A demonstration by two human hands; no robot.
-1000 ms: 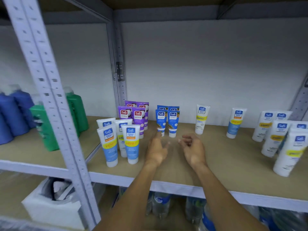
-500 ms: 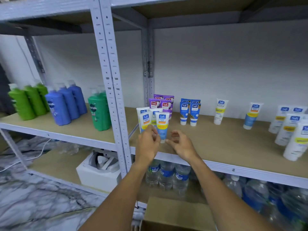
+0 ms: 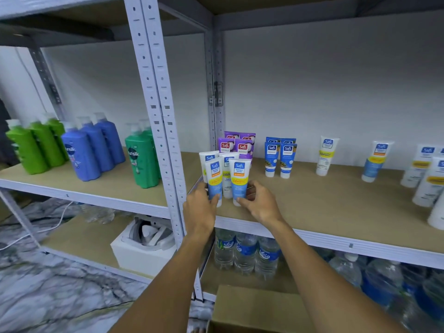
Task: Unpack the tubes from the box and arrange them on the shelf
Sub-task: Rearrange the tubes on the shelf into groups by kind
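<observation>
Several white-and-blue tubes stand upright in a tight group at the front left of the wooden shelf (image 3: 312, 207). My left hand (image 3: 200, 207) grips the lower part of the front left tube (image 3: 214, 175). Fingers and thumb of my right hand (image 3: 260, 204) close around the base of the front right tube (image 3: 239, 179). Behind the group stand purple tubes (image 3: 236, 146) and dark blue tubes (image 3: 280, 157). Single white tubes (image 3: 325, 156) and a cluster (image 3: 427, 174) stand farther right. The cardboard box (image 3: 259, 308) sits low between my forearms, its inside hidden.
A perforated grey upright post (image 3: 158, 116) stands just left of my left hand. Green (image 3: 31, 145), blue (image 3: 89, 150) and dark green shampoo bottles (image 3: 141, 157) fill the left shelf. Water bottles (image 3: 245, 253) and a white foam box (image 3: 144, 248) sit on the lower level.
Both hands moved left from the bare middle of the shelf to the front group of tubes and closed on its two front tubes. The view pulled back and down.
</observation>
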